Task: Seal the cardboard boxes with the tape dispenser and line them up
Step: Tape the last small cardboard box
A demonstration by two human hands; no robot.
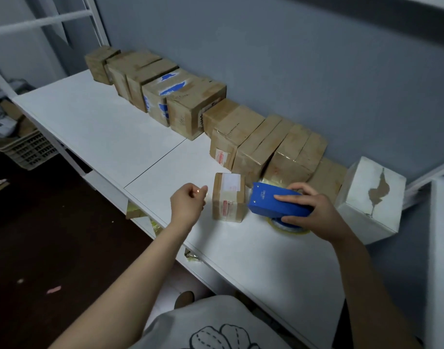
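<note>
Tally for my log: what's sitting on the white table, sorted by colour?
Brown boxes: 11, counting the small box in front; edges in the wall row are hard to separate, so this count is approximate.
White box: 1
Blue dispenser: 1
Total: 13

Row of boxes [215,122] along wall [291,59], small box [228,197] before it, tape dispenser [278,201] right.
</note>
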